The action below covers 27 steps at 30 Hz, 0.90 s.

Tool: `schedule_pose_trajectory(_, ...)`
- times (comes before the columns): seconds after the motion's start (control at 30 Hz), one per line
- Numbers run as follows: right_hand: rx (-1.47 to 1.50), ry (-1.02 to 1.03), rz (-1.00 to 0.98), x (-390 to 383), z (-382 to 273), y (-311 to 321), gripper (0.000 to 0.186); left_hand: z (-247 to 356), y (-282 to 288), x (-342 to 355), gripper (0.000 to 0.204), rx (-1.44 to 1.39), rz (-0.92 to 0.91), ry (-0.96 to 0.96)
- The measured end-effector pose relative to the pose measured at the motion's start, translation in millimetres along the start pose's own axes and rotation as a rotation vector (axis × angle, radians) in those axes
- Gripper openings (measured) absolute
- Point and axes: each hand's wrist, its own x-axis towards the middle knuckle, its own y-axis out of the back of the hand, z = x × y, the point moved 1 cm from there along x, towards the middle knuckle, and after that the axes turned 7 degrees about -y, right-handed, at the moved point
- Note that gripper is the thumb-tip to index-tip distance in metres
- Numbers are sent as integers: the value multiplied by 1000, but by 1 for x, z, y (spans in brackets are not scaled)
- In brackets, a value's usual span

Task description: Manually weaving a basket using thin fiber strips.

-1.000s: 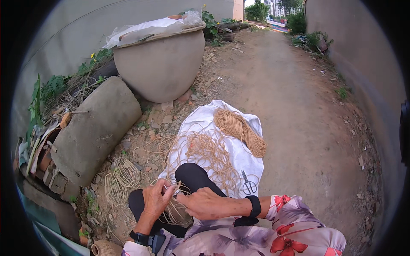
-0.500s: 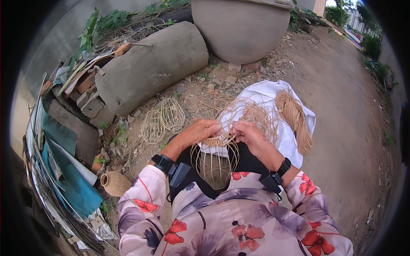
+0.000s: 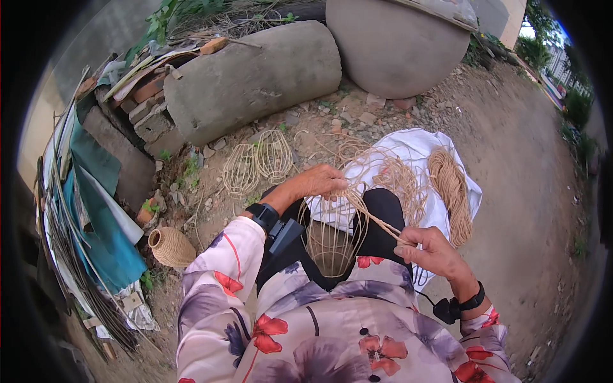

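Observation:
Between my knees rests a wicker frame (image 3: pixel 331 246) of thin bent ribs, wide in the middle. My left hand (image 3: pixel 322 181) is closed on its top rim, where cord wraps the ribs; the fingertips partly hide the rim. Tan cord (image 3: pixel 377 220) runs taut from that rim down to the right. My right hand (image 3: pixel 431 247) pinches this cord near my right knee. Loose tangled cord (image 3: pixel 399 179) lies beyond on a white sack (image 3: pixel 408 142), beside a thick twisted hank of cord (image 3: pixel 450 198).
Two bare rib frames (image 3: pixel 241 171) lie on the dirt ahead to the left. A finished woven vase (image 3: pixel 171 247) sits at my left. Behind are a concrete cylinder (image 3: pixel 255 83), a large grey rounded vat (image 3: pixel 396 48) and blue-green sheeting (image 3: pixel 105 230) with sticks.
My right hand has moved away from the frame's rim, down and to the right, drawing the cord out straight. My left hand stays at the rim. The whole view has shifted slightly.

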Motion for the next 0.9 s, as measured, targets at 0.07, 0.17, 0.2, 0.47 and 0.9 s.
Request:
schedule_pose_trajectory(0.07,-367,297,48,-24,-13,21,24,0,1,-1,37,11,-8,10)
schedule_pose_trajectory(0.17,-140,306,40,-65,-29,43,26,8,3,-5,38,36,-11,28)
schedule_pose_trajectory(0.2,22,247,28,-80,-31,52,27,12,4,-7,39,46,-9,41)
schedule_pose_trajectory(0.47,405,-27,630,-149,53,164,30,26,3,-27,36,174,-9,-76)
schedule_pose_trajectory(0.9,-5,58,243,44,30,-68,40,44,-30,-52,24,370,354,-156)
